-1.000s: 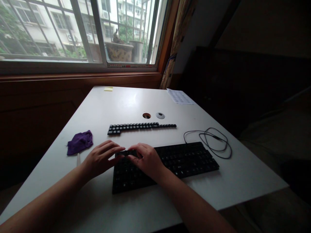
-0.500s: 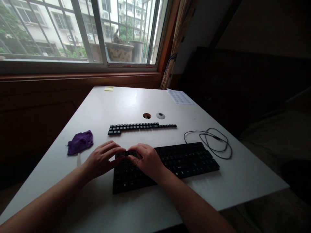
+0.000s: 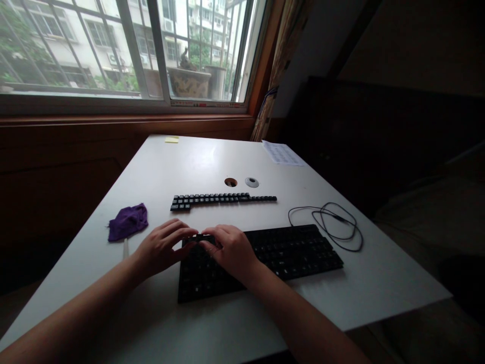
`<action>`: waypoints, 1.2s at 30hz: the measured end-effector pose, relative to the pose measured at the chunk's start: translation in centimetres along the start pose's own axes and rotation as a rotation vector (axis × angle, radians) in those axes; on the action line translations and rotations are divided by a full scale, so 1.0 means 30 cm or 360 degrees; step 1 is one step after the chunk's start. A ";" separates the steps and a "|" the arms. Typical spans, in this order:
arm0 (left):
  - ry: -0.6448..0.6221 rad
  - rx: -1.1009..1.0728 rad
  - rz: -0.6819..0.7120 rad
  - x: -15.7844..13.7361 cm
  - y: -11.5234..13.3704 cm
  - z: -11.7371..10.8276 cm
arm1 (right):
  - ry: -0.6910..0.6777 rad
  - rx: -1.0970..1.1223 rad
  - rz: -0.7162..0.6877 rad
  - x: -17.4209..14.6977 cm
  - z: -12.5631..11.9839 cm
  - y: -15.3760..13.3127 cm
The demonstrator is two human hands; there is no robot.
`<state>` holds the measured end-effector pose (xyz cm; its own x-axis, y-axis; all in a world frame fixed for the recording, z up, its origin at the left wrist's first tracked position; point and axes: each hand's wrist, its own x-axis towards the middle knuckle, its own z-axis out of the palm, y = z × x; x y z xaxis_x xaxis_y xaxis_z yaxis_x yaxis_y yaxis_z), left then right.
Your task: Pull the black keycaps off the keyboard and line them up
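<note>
Working close together at the far-left corner of one black keyboard, the person's left hand and right hand nearly meet at the fingertips. Each has thumb and fingers drawn near one another with a little space behind the tips; whether a key is pinched there I cannot tell. The keyboard lies beneath both hands and runs out well past the right one. I would call the work partway along: a batch of loose keycaps sits beyond the hands, lined up in three uneven rows on the white table, while keys show on the board to the right of the right hand. What is left at the fingertips is hidden, and the dark board keeps any bare places from me. Counting up, the loose row nearest the hands has three caps; the two longer ones are too small to number surely. Left of the left hand are one purple cloth and one pale stick; right of the right hand, one looped cable. Farther beyond the hands I count one round hole, one grey ring, one yellow note and some printed paper.
</note>
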<state>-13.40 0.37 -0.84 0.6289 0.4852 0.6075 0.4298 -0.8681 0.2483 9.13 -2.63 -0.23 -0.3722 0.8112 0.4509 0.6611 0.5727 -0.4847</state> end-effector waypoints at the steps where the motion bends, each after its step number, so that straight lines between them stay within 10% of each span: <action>1: 0.0025 -0.0003 -0.0017 0.000 -0.002 0.000 | -0.0018 -0.0017 0.0010 0.005 -0.006 -0.001; 16: 0.0640 -0.0294 -0.1200 -0.013 -0.112 -0.035 | -0.0504 -0.0465 0.0212 0.207 -0.064 0.097; 36: 0.0636 -0.0507 -0.1433 -0.015 -0.148 -0.024 | -0.0639 -0.0533 0.0212 0.279 0.055 0.136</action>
<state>-16.06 3.92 -1.66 -0.1266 0.9488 0.2895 0.4064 -0.2167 0.8876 7.63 6.68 0.33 -0.4472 0.8932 0.0481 0.8668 0.4460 -0.2231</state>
